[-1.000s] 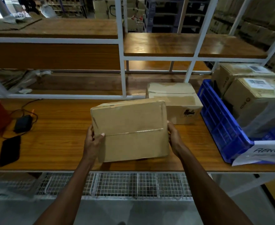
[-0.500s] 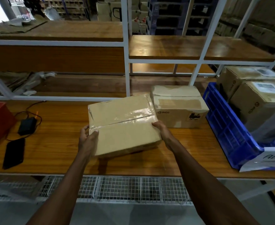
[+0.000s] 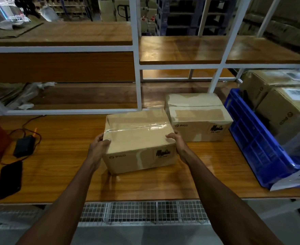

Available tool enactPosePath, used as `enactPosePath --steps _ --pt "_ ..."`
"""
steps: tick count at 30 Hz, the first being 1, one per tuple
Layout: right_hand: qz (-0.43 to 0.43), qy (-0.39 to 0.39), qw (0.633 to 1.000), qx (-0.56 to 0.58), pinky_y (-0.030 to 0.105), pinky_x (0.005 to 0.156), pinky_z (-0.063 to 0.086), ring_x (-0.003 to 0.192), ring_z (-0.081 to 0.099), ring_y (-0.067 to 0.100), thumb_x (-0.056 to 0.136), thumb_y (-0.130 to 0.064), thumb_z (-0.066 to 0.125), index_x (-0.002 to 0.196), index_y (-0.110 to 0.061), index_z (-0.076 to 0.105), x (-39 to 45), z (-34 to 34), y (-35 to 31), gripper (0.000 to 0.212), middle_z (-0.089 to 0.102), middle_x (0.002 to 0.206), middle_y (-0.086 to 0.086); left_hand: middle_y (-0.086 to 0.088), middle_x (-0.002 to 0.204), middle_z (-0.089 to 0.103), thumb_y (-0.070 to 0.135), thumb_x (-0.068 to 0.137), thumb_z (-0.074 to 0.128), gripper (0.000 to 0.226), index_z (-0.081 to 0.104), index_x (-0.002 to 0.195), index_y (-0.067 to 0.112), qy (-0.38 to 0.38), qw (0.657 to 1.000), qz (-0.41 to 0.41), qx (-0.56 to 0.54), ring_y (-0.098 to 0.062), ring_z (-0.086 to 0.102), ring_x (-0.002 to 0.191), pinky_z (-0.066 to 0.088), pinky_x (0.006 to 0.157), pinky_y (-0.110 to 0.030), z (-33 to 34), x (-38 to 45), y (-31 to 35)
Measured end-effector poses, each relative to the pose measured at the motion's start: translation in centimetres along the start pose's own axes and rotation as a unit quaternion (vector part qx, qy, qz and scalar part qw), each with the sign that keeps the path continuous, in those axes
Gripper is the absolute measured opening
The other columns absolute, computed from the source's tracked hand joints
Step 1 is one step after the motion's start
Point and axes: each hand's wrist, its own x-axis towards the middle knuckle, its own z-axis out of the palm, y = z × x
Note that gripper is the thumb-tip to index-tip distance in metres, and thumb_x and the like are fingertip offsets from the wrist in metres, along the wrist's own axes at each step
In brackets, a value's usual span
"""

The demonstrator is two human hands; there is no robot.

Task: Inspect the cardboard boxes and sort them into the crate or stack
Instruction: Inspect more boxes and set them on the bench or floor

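So the taped cardboard box (image 3: 138,138) sat flat on the wooden tabletop (image 3: 60,167), PICO print facing the camera. Left hand (image 3: 99,147) had its grip clamped round the box's left end, thumb up on the top edge. Right hand (image 3: 176,141) was grasping the right end the same way, fingers curled over the top corner. Just behind it and to the right was a second PICO box (image 3: 198,117), almost touching. Further right, a blue crate (image 3: 251,144) with two more boxes (image 3: 283,110) inside. Off to the left, a black charger (image 3: 23,145) with its cable and a black phone (image 3: 9,179).
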Motion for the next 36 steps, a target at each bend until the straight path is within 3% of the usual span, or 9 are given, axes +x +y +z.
enactPosePath --steps 9,12,15,18,21,25,30,33,36 --pt "-0.061 -0.014 0.998 0.018 0.038 0.083 0.053 0.12 0.062 0.026 0.075 -0.03 0.064 0.146 -0.022 0.048 1.1 -1.1 2.3 0.073 0.062 0.135 0.003 -0.005 0.146 0.051 0.035 0.099 0.061 0.059 0.038 0.152 0.041 -0.07 0.997 -0.022 0.007 -0.033 0.054 0.122 0.047 0.101 -0.062 0.0 2.9 1.1" --pt "-0.07 0.015 0.997 0.016 0.037 0.083 0.054 0.116 0.063 0.018 0.093 -0.025 0.07 0.143 -0.026 0.054 1.9 -1.6 4.0 0.052 0.065 0.13 -0.006 -0.004 0.136 0.049 0.032 0.098 0.063 0.067 0.03 0.152 0.055 -0.138 0.987 -0.07 0.034 -0.035 0.051 0.123 0.046 0.095 -0.066 -0.6 3.0 0.9" --pt "-0.062 0.091 0.994 -0.015 0.051 0.097 0.058 0.117 0.064 0.024 0.085 -0.053 0.077 0.13 -0.026 0.062 3.0 -1.3 5.6 0.054 0.065 0.131 0.003 -0.003 0.131 0.05 0.021 0.102 0.059 0.069 0.028 0.153 0.055 -0.16 0.984 -0.072 0.019 -0.036 0.053 0.121 0.053 0.089 -0.067 -0.2 3.6 1.1" --pt "-0.044 0.175 0.982 -0.055 0.045 0.089 0.059 0.105 0.066 0.023 0.065 -0.081 0.073 0.114 -0.02 0.063 4.1 -0.6 6.3 0.079 0.066 0.117 0.005 -0.007 0.137 0.055 0.02 0.1 0.062 0.066 0.033 0.154 0.045 -0.117 0.991 -0.07 -0.018 -0.036 0.056 0.121 0.054 0.094 -0.065 0.8 5.3 1.4" --pt "-0.041 0.178 0.981 -0.066 0.034 0.071 0.05 0.087 0.064 0.022 0.084 -0.067 0.072 0.097 -0.014 0.065 4.7 0.5 5.7 0.055 0.069 0.097 0.005 -0.009 0.139 0.057 0.026 0.096 0.068 0.066 0.036 0.154 0.027 -0.073 0.994 -0.07 -0.044 -0.033 0.057 0.122 0.05 0.102 -0.061 1.5 6.8 1.0" --pt "-0.041 0.168 0.983 -0.054 0.036 0.07 0.046 0.077 0.06 0.023 0.095 -0.056 0.067 0.082 -0.018 0.062 6.2 2.0 5.1 0.041 0.065 0.08 0.002 -0.009 0.134 0.061 0.029 0.096 0.066 0.056 0.045 0.148 0.02 -0.078 0.994 -0.041 -0.071 -0.031 0.06 0.121 0.052 0.099 -0.055 1.9 7.3 1.1" --pt "-0.02 0.185 0.982 -0.027 0.047 0.085 0.062 0.095 0.071 0.027 0.095 -0.049 0.071 0.1 -0.017 0.067 7.9 3.1 4.3 0.032 0.073 0.105 0.008 -0.008 0.131 0.06 0.011 0.099 0.06 0.045 0.045 0.14 0.018 -0.087 0.99 -0.02 -0.107 -0.028 0.058 0.123 0.049 0.106 -0.051 2.4 7.6 0.9" --pt "-0.008 0.166 0.986 0.026 0.036 0.065 0.058 0.087 0.068 0.023 0.094 -0.03 0.076 0.107 -0.017 0.064 8.2 3.7 3.4 0.022 0.072 0.118 0.013 -0.006 0.134 0.06 0.007 0.1 0.058 0.046 0.046 0.142 0.02 -0.092 0.992 -0.008 -0.081 -0.026 0.058 0.126 0.049 0.107 -0.045 2.6 8.3 0.5" --pt "0.004 0.146 0.988 0.052 0.027 0.062 0.051 0.085 0.065 0.017 0.097 -0.014 0.071 0.124 -0.015 0.059 8.0 3.8 2.9 0.03 0.069 0.122 0.01 -0.005 0.138 0.061 0.01 0.1 0.061 0.05 0.047 0.146 0.022 -0.097 0.993 -0.004 -0.065 -0.025 0.057 0.128 0.049 0.109 -0.048 2.9 9.4 0.1"
